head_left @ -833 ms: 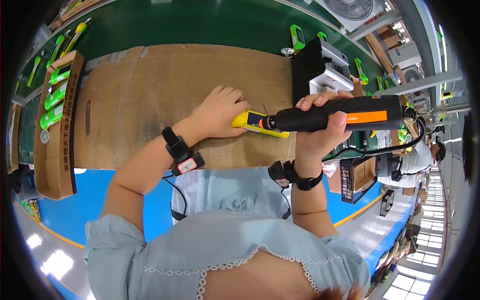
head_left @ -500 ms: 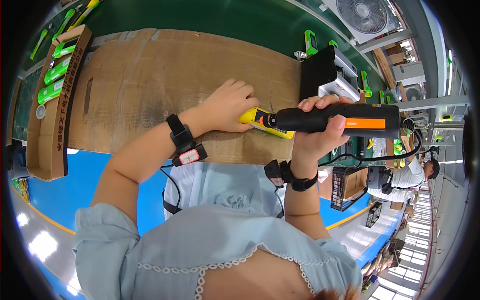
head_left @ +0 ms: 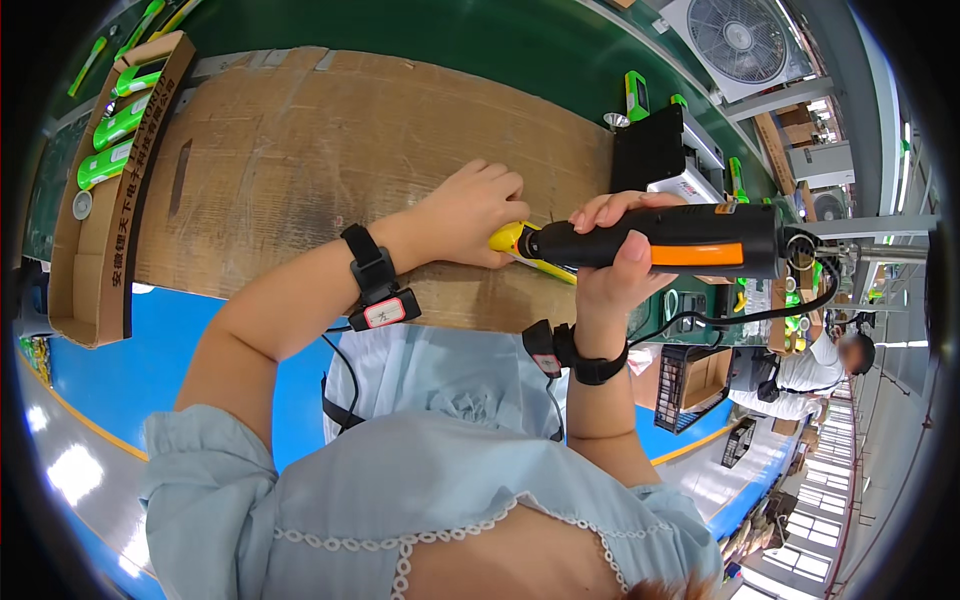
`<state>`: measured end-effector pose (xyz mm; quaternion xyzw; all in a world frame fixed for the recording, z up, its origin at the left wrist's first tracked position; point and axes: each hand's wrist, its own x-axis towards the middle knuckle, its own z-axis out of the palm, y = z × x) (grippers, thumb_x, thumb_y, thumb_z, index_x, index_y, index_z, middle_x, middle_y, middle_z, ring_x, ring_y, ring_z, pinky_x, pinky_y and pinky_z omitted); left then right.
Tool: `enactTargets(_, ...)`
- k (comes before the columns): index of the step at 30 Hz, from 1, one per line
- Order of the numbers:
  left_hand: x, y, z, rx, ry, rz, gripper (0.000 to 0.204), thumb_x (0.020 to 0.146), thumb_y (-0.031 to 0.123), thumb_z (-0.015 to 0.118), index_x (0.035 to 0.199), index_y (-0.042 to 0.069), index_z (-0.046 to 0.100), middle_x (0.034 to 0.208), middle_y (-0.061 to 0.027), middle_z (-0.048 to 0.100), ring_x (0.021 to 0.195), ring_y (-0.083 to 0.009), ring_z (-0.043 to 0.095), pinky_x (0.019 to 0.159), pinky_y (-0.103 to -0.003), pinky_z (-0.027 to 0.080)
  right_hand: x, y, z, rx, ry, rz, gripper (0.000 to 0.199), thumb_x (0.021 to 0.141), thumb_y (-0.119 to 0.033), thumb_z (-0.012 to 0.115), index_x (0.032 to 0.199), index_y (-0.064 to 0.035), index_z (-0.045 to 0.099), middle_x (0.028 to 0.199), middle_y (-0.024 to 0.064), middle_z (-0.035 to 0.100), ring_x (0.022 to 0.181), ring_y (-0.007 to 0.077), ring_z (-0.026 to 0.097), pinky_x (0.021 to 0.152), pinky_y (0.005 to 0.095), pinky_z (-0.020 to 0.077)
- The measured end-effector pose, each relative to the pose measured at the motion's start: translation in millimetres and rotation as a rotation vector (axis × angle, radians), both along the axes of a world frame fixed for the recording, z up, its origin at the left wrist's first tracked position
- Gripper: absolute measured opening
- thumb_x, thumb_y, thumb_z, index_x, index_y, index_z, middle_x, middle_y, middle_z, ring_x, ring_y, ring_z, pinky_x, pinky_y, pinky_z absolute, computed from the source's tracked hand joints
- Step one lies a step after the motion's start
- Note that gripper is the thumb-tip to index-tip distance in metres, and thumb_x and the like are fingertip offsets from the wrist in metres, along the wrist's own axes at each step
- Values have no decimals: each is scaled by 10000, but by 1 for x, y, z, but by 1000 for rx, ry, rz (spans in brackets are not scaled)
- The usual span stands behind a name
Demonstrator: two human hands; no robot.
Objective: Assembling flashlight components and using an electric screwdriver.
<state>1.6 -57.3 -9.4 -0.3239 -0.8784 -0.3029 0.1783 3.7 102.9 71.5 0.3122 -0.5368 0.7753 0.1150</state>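
Observation:
My left hand point(head_left: 468, 212) has its fingers closed around one end of a yellow plastic casing point(head_left: 508, 237), pressing it onto the cardboard sheet point(head_left: 380, 150). A corded electric screwdriver point(head_left: 660, 240), black with an orange strip, lies nearly level in my right hand point(head_left: 612, 285). Its nose points left and comes down over the casing, covering much of it. Whether the bit sits in a screw is hidden. My right thumb rests along the screwdriver's near side, and the fingers wrap over its far side.
At the left, a long open cardboard box point(head_left: 115, 250) holds several green handheld devices point(head_left: 120, 122). A black and silver machine point(head_left: 660, 150) stands at the back right, beside another green device point(head_left: 637, 97). The screwdriver's black cord point(head_left: 740, 320) loops at the right. Farther right is a person point(head_left: 810, 370).
The screwdriver has shifted left over the casing and now hides more of it. My left hand keeps its grip. The whole view has shifted slightly.

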Motion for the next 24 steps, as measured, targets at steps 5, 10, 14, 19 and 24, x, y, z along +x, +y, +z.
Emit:
enactTargets(5,-5,2,4,-21,26,-6,341,598,312,749,828,103,609,869,-65,501,868,-247,483,754,-361,375,1,3,1,-24,20,36,396,789,-86,645,1085,-28,388,791,124,534,692,210,568,672,342,504)
enactTargets(10,-7,-2,1,-18,30,-3,341,597,312,745,834,110,606,858,-65,504,865,-248,487,756,-369,375,0,-3,4,-9,-31,9,395,784,-42,634,1090,-40,385,813,119,538,704,210,565,683,342,495)
enactTargets(14,-3,-1,1,-29,29,19,354,600,329,750,849,119,612,848,-67,510,865,-247,496,757,-369,376,7,11,17,-196,-26,-49,456,798,-202,690,1124,-72,400,794,99,530,684,211,558,643,352,495)
enactTargets(19,3,4,5,-37,41,45,369,609,362,755,874,132,641,843,-76,510,861,-253,491,749,-360,372,-4,80,64,-165,59,-288,476,827,-386,661,1105,-61,449,783,68,519,630,195,533,597,346,465)
enactTargets(24,3,5,6,-16,61,138,404,596,392,761,892,134,666,845,-84,506,855,-259,481,760,-374,365,-57,125,75,-43,128,-714,277,879,-189,629,976,23,479,729,89,558,577,185,563,535,325,505)
